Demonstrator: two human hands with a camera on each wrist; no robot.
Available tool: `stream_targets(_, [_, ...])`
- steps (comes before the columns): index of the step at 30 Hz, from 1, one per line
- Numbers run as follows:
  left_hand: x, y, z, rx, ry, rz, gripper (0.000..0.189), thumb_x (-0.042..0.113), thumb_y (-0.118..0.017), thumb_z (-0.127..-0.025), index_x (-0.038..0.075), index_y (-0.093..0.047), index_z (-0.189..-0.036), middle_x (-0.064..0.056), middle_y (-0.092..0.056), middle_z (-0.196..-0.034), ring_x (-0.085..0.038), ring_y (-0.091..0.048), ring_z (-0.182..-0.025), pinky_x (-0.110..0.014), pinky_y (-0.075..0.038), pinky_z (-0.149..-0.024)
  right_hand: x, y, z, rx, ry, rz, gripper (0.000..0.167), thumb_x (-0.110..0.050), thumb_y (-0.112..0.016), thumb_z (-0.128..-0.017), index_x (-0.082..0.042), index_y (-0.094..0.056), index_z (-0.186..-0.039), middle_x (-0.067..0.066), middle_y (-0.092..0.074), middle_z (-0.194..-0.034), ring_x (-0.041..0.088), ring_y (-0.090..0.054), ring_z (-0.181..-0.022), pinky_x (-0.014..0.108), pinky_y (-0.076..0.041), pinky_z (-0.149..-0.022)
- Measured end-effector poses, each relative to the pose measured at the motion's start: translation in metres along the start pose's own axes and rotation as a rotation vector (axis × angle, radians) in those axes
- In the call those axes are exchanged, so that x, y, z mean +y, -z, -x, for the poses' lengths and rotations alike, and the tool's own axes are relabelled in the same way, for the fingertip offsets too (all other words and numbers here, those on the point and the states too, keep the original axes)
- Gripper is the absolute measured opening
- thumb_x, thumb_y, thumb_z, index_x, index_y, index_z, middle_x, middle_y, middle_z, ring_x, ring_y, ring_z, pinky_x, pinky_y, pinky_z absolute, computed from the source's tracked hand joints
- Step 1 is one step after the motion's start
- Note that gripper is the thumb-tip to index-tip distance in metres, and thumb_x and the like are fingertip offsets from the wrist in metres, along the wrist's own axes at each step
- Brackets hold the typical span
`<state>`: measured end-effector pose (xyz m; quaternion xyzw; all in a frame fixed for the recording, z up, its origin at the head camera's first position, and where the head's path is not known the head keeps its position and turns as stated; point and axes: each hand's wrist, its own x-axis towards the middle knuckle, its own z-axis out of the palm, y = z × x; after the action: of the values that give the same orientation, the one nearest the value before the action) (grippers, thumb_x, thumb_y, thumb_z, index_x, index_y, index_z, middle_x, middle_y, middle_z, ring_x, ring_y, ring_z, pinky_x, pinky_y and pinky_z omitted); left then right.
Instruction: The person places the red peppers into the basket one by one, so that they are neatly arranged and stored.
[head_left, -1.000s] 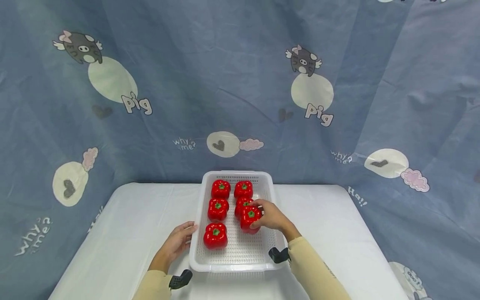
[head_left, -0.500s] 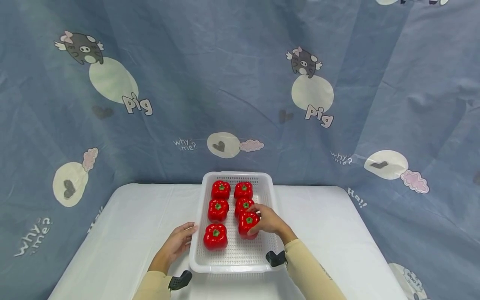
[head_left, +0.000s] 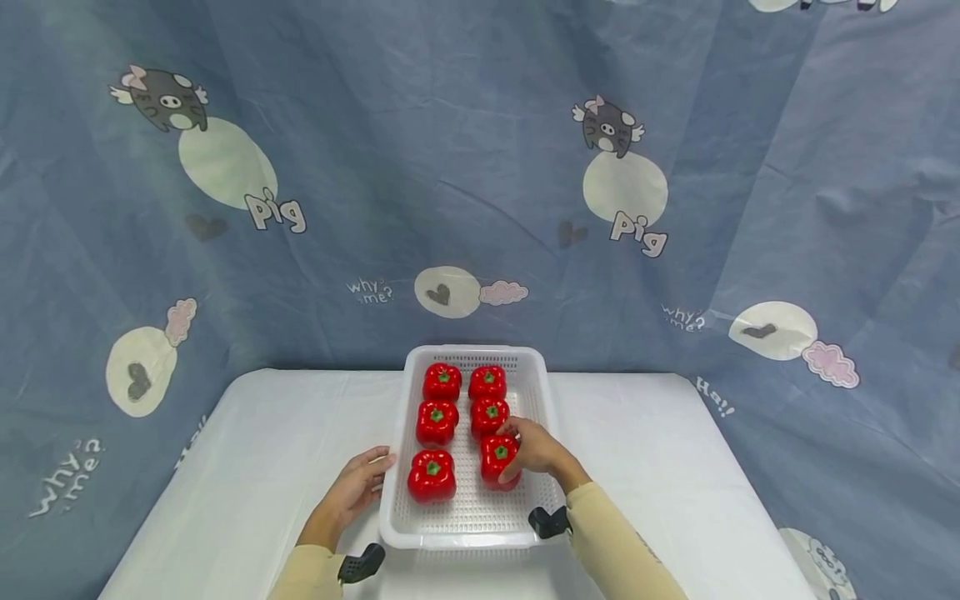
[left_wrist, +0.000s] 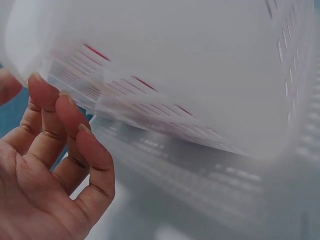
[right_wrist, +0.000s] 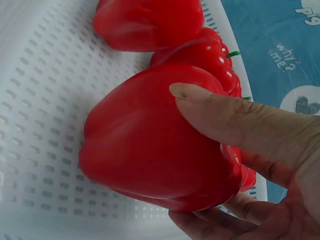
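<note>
My right hand [head_left: 538, 450] grips a red bell pepper [head_left: 497, 463] in the right column of a white plastic basket [head_left: 480, 537]. In the right wrist view, the thumb presses the side of this bell pepper [right_wrist: 150, 140] and the fingers curl behind it, partly hidden. At the basket's left rim is my left hand [head_left: 362, 483]. From the left wrist view, its curled fingertips [left_wrist: 42, 90] hold the rim of the basket [left_wrist: 165, 65] from below. Several other red bell peppers with green stems sit upright in the basket, one of them a pepper [head_left: 432, 477] at the front left.
The basket stands on a white-covered table [head_left: 300, 433], close to the far edge. Behind the table hangs a blue curtain [head_left: 480, 167] with cartoon prints. Perforated floor shows at the front of the basket, between its wall and the peppers.
The right hand has moved the gripped bell pepper toward the front of the basket, away from the pepper behind it. The left hand has stayed at the rim.
</note>
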<state>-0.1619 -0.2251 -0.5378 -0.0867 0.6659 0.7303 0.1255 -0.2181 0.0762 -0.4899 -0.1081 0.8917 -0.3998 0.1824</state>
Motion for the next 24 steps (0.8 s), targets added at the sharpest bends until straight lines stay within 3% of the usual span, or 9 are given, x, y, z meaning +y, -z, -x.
stream_targets(17, [-0.0014, 0.0001, -0.0014, 0.027, -0.01, -0.012, 0.035, 0.019, -0.059, -0.095, -0.002, -0.05, -0.12, -0.007, -0.066, -0.106, -0.017, -0.064, -0.093, -0.032, -0.053, -0.079, 0.0016, -0.0013, -0.0063, -0.03, 0.016, 0.043, 0.063, -0.004, -0.09, -0.058, -0.008, -0.056, -0.112, 0.012, -0.058, -0.114, 0.031, -0.054, -0.108, 0.051, -0.048, -0.091])
stream_targets(24, [-0.0016, -0.0006, 0.0004, 0.039, 0.0, -0.026, 0.036, 0.018, -0.058, -0.095, -0.004, -0.048, -0.122, -0.007, -0.066, -0.105, -0.017, -0.063, -0.091, -0.032, -0.052, -0.077, 0.0009, -0.0022, -0.003, -0.027, -0.003, 0.055, 0.063, -0.009, -0.09, -0.06, -0.01, -0.057, -0.113, 0.008, -0.055, -0.107, 0.027, -0.052, -0.104, 0.049, -0.05, -0.088])
